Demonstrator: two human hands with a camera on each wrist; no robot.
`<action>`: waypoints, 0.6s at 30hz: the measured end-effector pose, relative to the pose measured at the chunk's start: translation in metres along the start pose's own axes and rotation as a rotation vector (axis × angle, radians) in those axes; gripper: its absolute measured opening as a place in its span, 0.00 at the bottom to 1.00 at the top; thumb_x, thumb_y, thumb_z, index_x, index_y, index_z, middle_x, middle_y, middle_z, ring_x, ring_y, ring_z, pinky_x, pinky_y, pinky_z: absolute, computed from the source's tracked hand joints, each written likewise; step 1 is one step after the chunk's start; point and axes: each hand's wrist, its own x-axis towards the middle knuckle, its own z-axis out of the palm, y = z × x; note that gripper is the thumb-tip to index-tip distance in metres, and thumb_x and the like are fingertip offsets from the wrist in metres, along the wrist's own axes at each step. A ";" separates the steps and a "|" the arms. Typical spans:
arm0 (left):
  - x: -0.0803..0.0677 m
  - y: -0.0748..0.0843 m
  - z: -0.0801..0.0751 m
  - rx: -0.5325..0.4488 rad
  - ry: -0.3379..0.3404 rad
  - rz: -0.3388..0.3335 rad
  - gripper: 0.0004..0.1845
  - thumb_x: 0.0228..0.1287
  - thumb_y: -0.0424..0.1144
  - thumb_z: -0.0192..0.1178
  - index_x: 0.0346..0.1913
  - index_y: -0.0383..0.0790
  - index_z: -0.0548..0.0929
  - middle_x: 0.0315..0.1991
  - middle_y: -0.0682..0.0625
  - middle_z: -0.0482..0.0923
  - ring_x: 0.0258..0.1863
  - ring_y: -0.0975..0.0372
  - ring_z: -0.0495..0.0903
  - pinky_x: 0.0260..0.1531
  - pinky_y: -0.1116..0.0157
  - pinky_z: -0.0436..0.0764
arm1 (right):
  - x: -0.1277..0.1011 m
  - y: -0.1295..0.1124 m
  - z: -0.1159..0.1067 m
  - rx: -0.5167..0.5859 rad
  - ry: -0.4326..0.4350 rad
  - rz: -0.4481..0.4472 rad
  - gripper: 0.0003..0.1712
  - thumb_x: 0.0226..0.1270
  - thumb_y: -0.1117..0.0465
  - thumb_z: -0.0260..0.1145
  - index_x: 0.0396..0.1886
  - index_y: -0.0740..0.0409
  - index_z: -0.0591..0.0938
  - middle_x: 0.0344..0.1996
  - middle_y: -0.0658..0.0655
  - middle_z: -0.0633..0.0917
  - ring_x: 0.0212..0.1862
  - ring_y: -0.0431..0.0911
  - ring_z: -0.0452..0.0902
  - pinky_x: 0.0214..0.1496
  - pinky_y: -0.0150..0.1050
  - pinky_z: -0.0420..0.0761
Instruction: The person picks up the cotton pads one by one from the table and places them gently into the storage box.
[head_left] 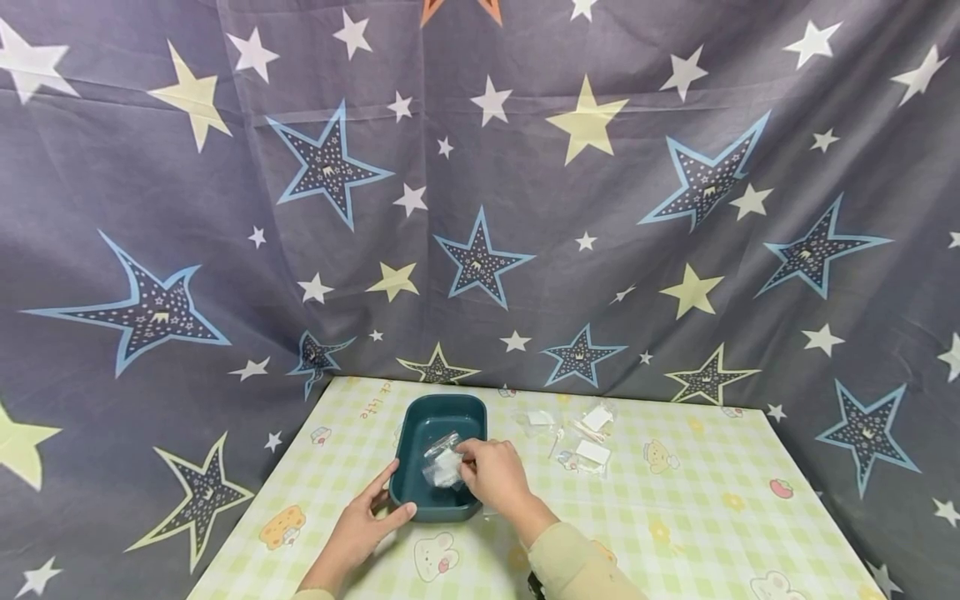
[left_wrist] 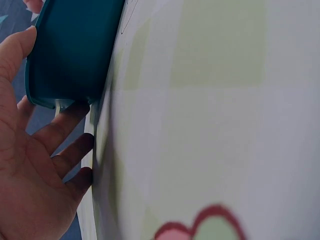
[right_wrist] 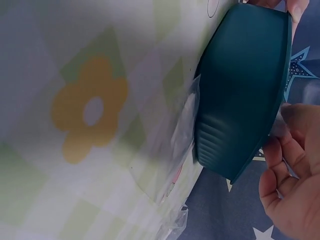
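Clear bag (head_left: 442, 468) with white contents, pinched in the fingers of the right hand (head_left: 495, 477), is over or in the teal box (head_left: 442, 514), I cannot tell which; the left hand (head_left: 363, 523) grips the box's near left corner, and clear packets (head_left: 592, 452) lie to the right on the bench (head_left: 705, 517)

dk grey fabric curtain (head_left: 480, 183) w/ white, yellow & blue-edged stars (head_left: 480, 262) behind, lt grn-&-white checked tablecloth (head_left: 675, 508), orange flower print (right_wrist: 72, 110), white bunny print (head_left: 437, 557), red strawberry print (head_left: 781, 488) nr R edge
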 end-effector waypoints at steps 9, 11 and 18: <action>0.000 0.002 0.000 0.011 0.010 0.000 0.46 0.66 0.59 0.74 0.84 0.64 0.64 0.78 0.32 0.71 0.73 0.38 0.76 0.73 0.37 0.75 | -0.001 0.001 0.003 0.043 -0.029 0.005 0.11 0.67 0.57 0.78 0.48 0.48 0.92 0.36 0.45 0.94 0.40 0.42 0.88 0.44 0.40 0.79; 0.000 0.002 0.000 0.013 0.009 -0.002 0.47 0.66 0.59 0.74 0.84 0.64 0.63 0.78 0.33 0.70 0.74 0.38 0.76 0.73 0.37 0.75 | -0.001 0.001 0.003 0.045 -0.034 0.006 0.11 0.67 0.57 0.78 0.48 0.48 0.92 0.36 0.46 0.94 0.40 0.42 0.88 0.45 0.40 0.79; -0.001 0.002 0.000 0.011 0.005 -0.004 0.46 0.66 0.59 0.74 0.84 0.65 0.64 0.78 0.33 0.70 0.74 0.38 0.76 0.71 0.38 0.77 | 0.000 0.000 0.002 0.059 -0.034 0.000 0.10 0.67 0.58 0.78 0.47 0.50 0.92 0.35 0.47 0.94 0.40 0.43 0.89 0.46 0.41 0.80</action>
